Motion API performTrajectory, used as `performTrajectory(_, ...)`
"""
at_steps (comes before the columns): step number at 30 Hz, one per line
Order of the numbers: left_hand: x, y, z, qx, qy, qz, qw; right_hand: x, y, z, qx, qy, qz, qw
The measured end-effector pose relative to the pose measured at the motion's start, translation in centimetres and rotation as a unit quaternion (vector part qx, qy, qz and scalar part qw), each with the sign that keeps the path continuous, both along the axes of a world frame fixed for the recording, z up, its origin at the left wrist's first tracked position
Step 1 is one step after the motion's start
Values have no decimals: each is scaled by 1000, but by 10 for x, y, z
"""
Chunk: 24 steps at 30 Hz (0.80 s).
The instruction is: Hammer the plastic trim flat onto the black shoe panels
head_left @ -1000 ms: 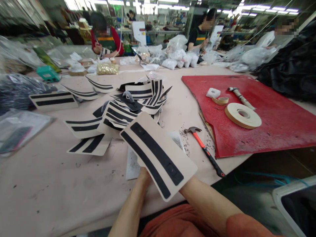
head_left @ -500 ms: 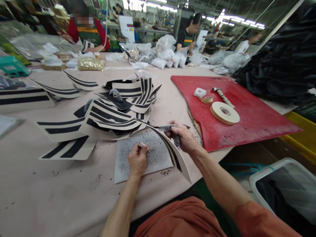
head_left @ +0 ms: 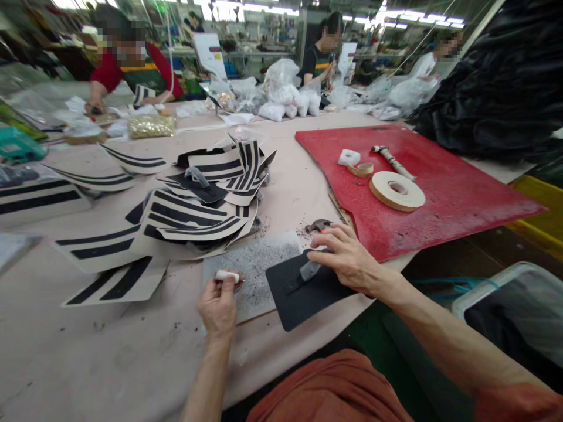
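Note:
My left hand (head_left: 219,305) pinches a small white stub-like piece (head_left: 227,275) above the left side of a speckled grey board (head_left: 257,272). A black panel (head_left: 303,302) with rounded corners lies partly on that board, its dark face up, carrying a strap with a plastic-wrapped part (head_left: 310,269). Over the panel's upper right side is my right hand (head_left: 347,258), fingers stretched and apart; its underside is hidden, so contact with the panel is unclear. Just beyond those fingers rests a hammer head (head_left: 319,225); any handle is hidden.
Left of the board is a pile of cream panels with black stripes (head_left: 189,214). A red mat (head_left: 457,205) on the right bears a tape roll (head_left: 397,190), a smaller roll (head_left: 361,170) and a wrapped-handle tool (head_left: 393,163). Co-workers sit across the table, behind plastic bags (head_left: 281,88).
The panel by my right hand has gone from standing edge-on to lying dark face up. My right fingers have spread. My left hand has shifted left and nearer with the white piece.

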<state>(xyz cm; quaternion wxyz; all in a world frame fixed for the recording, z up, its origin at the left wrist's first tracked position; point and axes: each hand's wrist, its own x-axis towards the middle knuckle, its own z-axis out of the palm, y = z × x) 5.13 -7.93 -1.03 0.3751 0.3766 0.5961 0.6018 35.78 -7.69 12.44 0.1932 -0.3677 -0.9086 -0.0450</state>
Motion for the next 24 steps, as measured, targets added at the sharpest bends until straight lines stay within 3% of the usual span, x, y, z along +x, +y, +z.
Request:
performTrajectory(5, -52, -14, -3, -2, 58, 96, 994, -1, -15, -19, 1, -56, 132, 990)
performTrajectory(8, -63, -14, -6, -6, 109, 123, 986, -10, -4, -24, 43, -59, 205, 976)
performTrajectory(10, -62, -12, -8, -14, 147, 126, 981, -17, 6, -29, 33, -46, 221, 974)
performTrajectory(12, -60, -13, -9, -33, 175, 122, 977, -22, 9, -38, 0, -21, 159, 987)
performTrajectory(14, -59, -15, -10, -48, 182, 121, 975, -23, 5, -55, -44, 37, 20, 998)
performTrajectory(16, -61, -17, -12, -55, 179, 128, 974, -19, -4, -77, -89, 126, -138, 978)
performTrajectory(18, -64, -18, -14, -56, 168, 137, 975, -13, -11, -100, -142, 213, -251, 934)
performTrajectory(21, -66, -16, -15, -51, 132, 140, 980, -13, -11, -128, -230, 301, -288, 879)
performTrajectory(24, -65, -15, -15, -42, 111, 132, 984, -28, -4, -140, -260, 346, -259, 863)
